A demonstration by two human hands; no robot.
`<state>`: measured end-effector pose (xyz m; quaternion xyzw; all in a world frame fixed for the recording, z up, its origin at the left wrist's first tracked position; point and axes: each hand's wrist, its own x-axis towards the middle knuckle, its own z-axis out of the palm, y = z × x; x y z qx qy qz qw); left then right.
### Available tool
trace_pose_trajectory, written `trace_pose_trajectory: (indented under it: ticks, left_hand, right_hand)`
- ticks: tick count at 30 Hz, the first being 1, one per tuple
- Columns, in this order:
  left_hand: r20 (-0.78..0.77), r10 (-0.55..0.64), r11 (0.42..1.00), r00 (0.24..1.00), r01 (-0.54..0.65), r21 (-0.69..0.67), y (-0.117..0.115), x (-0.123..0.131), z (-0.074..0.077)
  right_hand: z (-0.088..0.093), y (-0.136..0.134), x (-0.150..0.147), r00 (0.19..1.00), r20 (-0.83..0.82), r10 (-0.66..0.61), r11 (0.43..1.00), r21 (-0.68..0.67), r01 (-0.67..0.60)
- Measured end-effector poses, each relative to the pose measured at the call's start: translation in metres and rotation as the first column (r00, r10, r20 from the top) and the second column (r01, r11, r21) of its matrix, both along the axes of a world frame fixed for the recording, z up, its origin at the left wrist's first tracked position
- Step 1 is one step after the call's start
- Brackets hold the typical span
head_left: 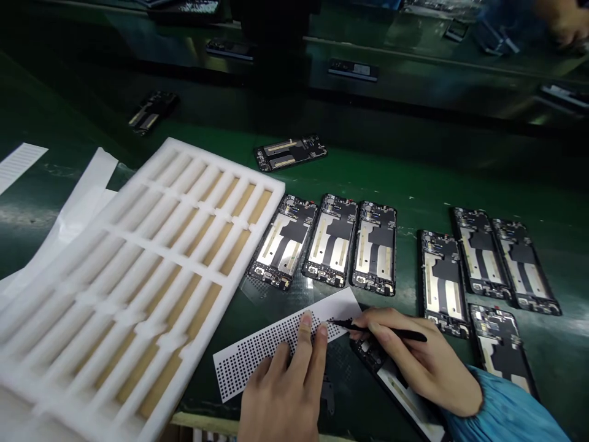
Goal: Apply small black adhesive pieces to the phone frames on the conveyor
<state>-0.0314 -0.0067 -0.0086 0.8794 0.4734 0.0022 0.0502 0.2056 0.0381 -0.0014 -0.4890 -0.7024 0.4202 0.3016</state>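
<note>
My left hand (289, 383) lies with its fingers stretched out on a white sheet (246, 356) covered with rows of small black dot stickers. Its fingertips press near the sheet's right part. In a pinch grip, my right hand (416, 353) holds black tweezers (411, 334), their tips at the sheet just right of my left fingertips. Beneath my right hand lies an opened phone body (405, 396), partly hidden by the hand and sleeve. Three more opened phone bodies, one of them the middle phone body (330, 240), lie side by side beyond the sheet.
A white foam tray (216, 270) with long slots fills the left side. Several opened phone bodies lie at right, including a phone body (444, 282). Another phone body (291, 152) lies farther back. White paper strips (73, 209) lie far left. Another person's hand (564, 24) shows top right.
</note>
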Motion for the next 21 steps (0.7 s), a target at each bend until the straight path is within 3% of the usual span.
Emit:
trace_pose_trajectory:
  ticks: [7, 12, 16, 21]
  left_hand:
    - [-0.04, 0.042, 0.993, 0.998, -0.046, -0.105, 0.001, 0.002, 0.007]
    - [-0.011, 0.077, 0.993, 0.997, -0.078, -0.092, 0.0, 0.0, 0.007]
    - [0.167, 0.162, 0.986, 0.973, -0.153, -0.066, -0.007, -0.006, 0.004]
    - [0.459, 0.368, 0.924, 0.809, -0.372, -0.084, -0.023, -0.008, 0.006]
  right_hand:
    - [-0.003, -0.001, -0.004, 0.994, -0.084, -0.071, 0.997, 0.017, 0.073]
    - [-0.002, -0.026, 0.017, 0.94, -0.122, -0.318, 0.943, -0.142, 0.301]
    - [-0.007, -0.048, 0.026, 0.869, -0.126, -0.479, 0.865, -0.237, 0.443]
    - [-0.014, -0.053, 0.023, 0.886, -0.147, -0.439, 0.89, -0.203, 0.407]
